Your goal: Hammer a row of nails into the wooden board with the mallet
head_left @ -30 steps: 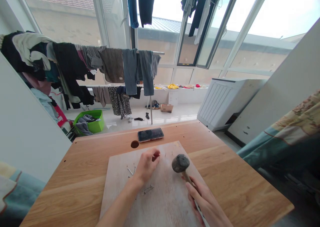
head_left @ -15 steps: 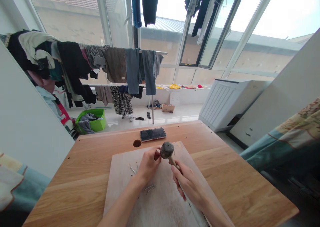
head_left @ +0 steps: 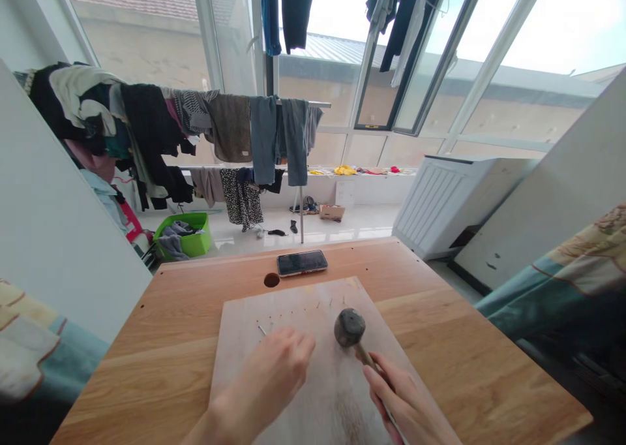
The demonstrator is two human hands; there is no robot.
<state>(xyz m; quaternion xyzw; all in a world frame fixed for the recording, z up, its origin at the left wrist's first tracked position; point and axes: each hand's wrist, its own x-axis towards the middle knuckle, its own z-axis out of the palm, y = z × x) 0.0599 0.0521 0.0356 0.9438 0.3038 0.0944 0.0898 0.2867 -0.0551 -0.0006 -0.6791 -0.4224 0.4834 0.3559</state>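
Lower right of frame, right hand (head_left: 402,393) clamped round the black-headed, wooden-handled mallet (head_left: 350,328)! Lower centre, left hand (head_left: 278,370) curled over the pale rectangular board (head_left: 325,393), its grip hidden, can't tell!

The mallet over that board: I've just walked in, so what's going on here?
A person's right hand grips the mallet over a pale board on a wooden table. Three nails stand in the board near its far edge. The left hand is over the board beside a loose nail; whether it holds anything is hidden.
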